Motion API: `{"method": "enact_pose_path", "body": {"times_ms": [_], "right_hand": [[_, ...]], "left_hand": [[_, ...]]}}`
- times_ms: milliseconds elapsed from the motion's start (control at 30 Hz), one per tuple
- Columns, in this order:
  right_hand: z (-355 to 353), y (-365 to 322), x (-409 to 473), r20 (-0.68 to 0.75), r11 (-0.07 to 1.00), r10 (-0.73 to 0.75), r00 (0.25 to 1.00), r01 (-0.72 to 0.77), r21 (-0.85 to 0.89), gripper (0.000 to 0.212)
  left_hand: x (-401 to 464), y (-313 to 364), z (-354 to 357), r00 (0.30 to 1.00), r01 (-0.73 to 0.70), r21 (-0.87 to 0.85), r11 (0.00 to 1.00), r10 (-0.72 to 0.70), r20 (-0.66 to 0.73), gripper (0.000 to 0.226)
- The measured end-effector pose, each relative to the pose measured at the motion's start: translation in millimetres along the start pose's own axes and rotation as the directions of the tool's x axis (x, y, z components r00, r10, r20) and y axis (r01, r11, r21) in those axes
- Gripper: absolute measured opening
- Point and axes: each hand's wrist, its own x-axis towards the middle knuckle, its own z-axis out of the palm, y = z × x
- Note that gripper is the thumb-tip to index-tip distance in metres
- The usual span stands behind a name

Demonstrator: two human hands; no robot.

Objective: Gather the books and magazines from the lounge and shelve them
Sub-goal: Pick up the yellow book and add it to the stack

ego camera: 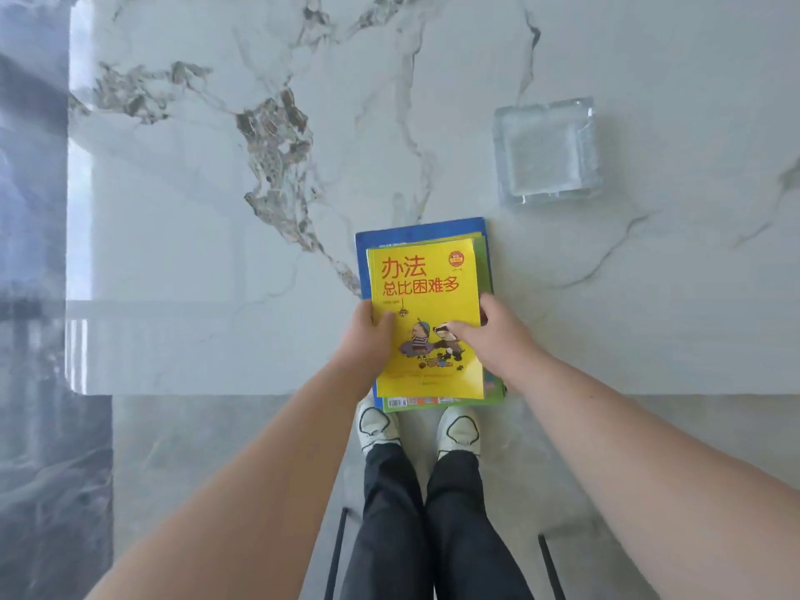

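A small stack of books lies at the near edge of the white marble table (216, 236), overhanging it slightly. On top is a yellow book (424, 296) with red characters and a cartoon. Under it sit a green book (487, 270) and a blue book (415, 233). My left hand (368, 339) grips the stack's left edge, thumb on the yellow cover. My right hand (498, 335) holds the right edge, thumb lying across the cover.
A square clear glass ashtray (547, 151) stands on the table behind and to the right of the stack. My legs and white shoes (417, 428) are below the table's near edge. Grey marble floor (52, 469) lies to the left.
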Motion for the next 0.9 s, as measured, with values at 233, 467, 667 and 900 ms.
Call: {"method": "enact_pose_path", "body": {"times_ms": [233, 467, 667, 900], "right_hand": [[17, 31, 22, -0.290, 0.975, -0.016, 0.957, -0.049, -0.215, 0.036], [12, 19, 50, -0.456, 0.927, 0.086, 0.886, -0.238, -0.289, 0.079], [-8, 9, 59, -0.149, 0.911, 0.377, 0.914, -0.336, 0.241, 0.068], [-13, 12, 19, -0.129, 0.938, 0.190, 0.973, -0.142, 0.315, 0.034]], "left_hand": [[14, -14, 19, 0.974, -0.059, 0.255, 0.965, 0.112, -0.199, 0.019], [32, -4, 23, 0.954, 0.149, 0.175, 0.973, -0.096, -0.282, 0.048], [38, 1, 13, 0.956, 0.245, -0.071, 0.967, -0.253, -0.152, 0.052], [30, 0, 3, 0.966, 0.257, -0.068, 0.964, -0.257, 0.009, 0.051]]}}
